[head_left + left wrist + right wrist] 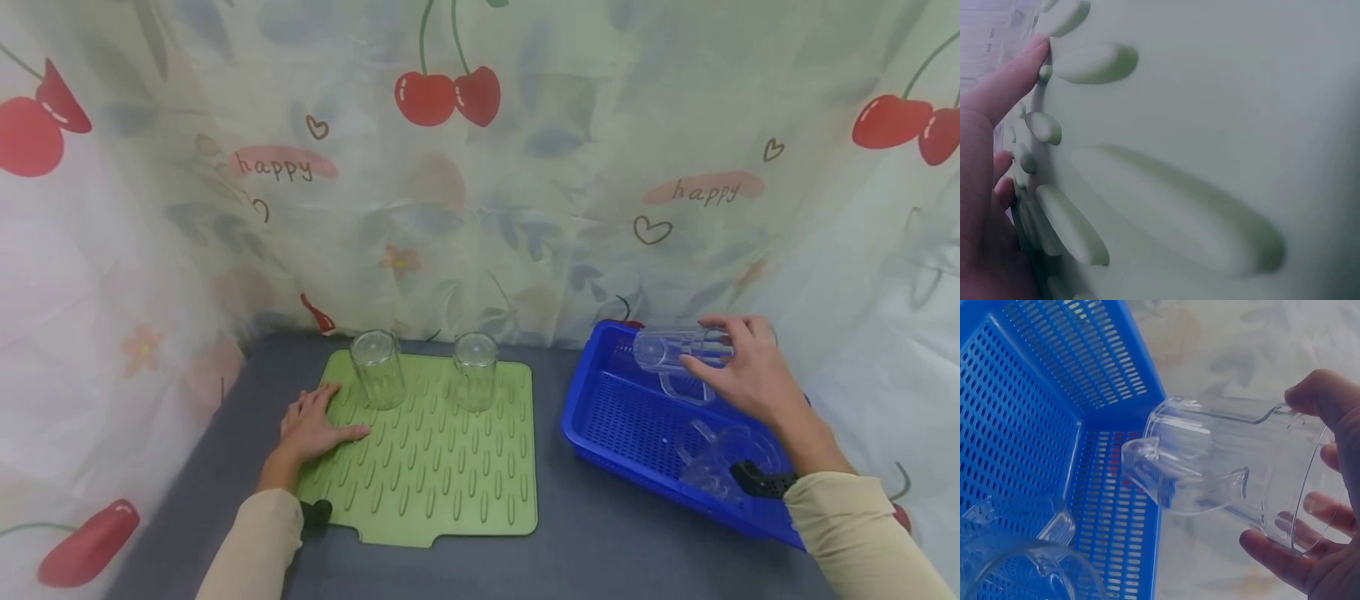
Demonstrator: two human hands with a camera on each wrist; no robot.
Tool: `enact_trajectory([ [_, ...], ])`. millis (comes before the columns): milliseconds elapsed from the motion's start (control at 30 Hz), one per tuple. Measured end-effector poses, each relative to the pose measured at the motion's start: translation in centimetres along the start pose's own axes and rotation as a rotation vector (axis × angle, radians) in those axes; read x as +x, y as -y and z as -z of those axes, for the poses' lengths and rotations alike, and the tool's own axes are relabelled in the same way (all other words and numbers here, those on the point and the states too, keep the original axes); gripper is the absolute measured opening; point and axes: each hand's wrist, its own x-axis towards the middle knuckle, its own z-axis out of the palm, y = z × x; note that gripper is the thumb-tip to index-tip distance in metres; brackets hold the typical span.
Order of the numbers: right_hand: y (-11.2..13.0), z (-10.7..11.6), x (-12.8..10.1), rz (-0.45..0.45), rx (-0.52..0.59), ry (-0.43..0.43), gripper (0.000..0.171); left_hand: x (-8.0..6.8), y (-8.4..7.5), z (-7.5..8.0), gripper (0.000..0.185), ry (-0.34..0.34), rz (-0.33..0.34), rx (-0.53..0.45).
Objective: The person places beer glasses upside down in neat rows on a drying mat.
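Observation:
My right hand [750,371] grips a clear mug [663,348] by its rim end, fingers and thumb around it. Held sideways above the blue basket [611,454], the mug has its handle [1154,469] showing in the right wrist view. More clear glassware [738,454] with handles lies inside the basket. My left hand [311,429] rests with spread fingers on the left edge of the green ridged mat [450,475]. Two clear glasses stand at the back of that mat, a left one [378,371] close to my left fingers and a right one [476,373].
A dark grey table [600,550] lies under the mat and basket. Behind and at both sides hangs a cherry-print curtain [517,250]. The basket's raised wall [1154,381] stands close to the curtain.

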Motion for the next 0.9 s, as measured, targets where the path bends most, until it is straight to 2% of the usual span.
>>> enact_trajectory([
  [167,0.4,-0.1,0.0,0.033,0.048,-0.050,0.061,0.0,-0.1,0.1,0.118,-0.001,-0.002,-0.002],
  [333,0.7,-0.6,-0.2,0.059,0.166,-0.071,0.056,-0.2,-0.3,0.2,0.118,0.004,0.001,-0.006],
  [600,1.6,-1.5,-0.1,-0.014,0.269,-0.042,0.056,-0.3,-0.5,0.2,0.117,0.002,0.002,-0.013],
  [900,2.8,-3.2,-0.2,-0.062,0.458,0.015,0.055,-0.6,-0.9,0.4,0.116,0.008,0.010,-0.007],
])
